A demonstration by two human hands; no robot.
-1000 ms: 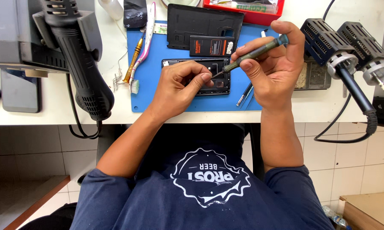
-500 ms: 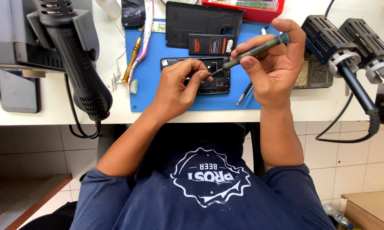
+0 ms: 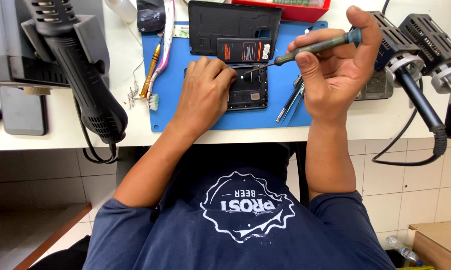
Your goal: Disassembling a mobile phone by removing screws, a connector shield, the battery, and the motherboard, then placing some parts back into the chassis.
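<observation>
Your right hand (image 3: 335, 75) has its grip clenched around a green-handled screwdriver (image 3: 313, 48), tip slanting down toward the opened phone (image 3: 248, 89). Your left hand (image 3: 203, 92) rests on that phone, fingertips curled onto it; whether they pinch anything is hidden. The phone lies on a blue mat (image 3: 280, 112) on the white counter (image 3: 380, 122). Just beyond the phone sit a battery (image 3: 244, 51) and a black back cover (image 3: 230, 22). Left of the phone a hot-air gun (image 3: 80, 75) hangs over the counter's edge; tiled wall shows below. The phone's left half is covered by your hand.
</observation>
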